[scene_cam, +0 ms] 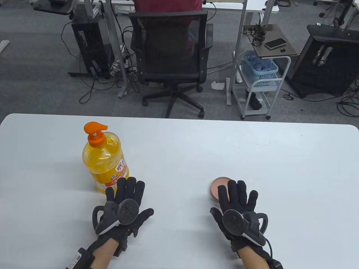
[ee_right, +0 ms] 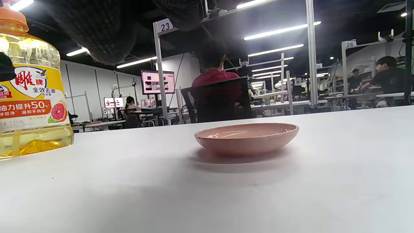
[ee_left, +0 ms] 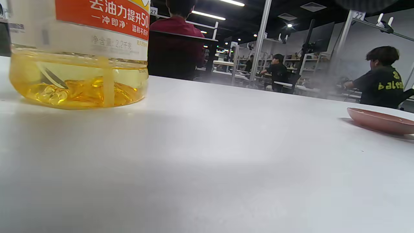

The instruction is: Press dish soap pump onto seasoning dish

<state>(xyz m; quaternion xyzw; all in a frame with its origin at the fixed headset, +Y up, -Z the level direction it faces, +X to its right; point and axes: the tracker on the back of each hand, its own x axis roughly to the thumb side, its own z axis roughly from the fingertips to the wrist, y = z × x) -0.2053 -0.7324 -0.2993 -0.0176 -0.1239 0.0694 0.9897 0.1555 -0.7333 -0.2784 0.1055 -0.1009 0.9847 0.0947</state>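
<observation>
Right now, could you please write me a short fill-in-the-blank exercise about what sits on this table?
1. The dish soap bottle has a pump top coloured ____.
2. The seasoning dish is pink and holds ____.
3. The bottle stands just beyond the person's ____ hand.
4. Neither that hand nor the right hand holds anything; both have their fingers ____.

Missing words: orange; nothing; left; spread

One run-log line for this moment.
left hand: flat, empty | right hand: flat, empty | yellow pump soap bottle: upright, untouched | pink round dish: apart, empty
</observation>
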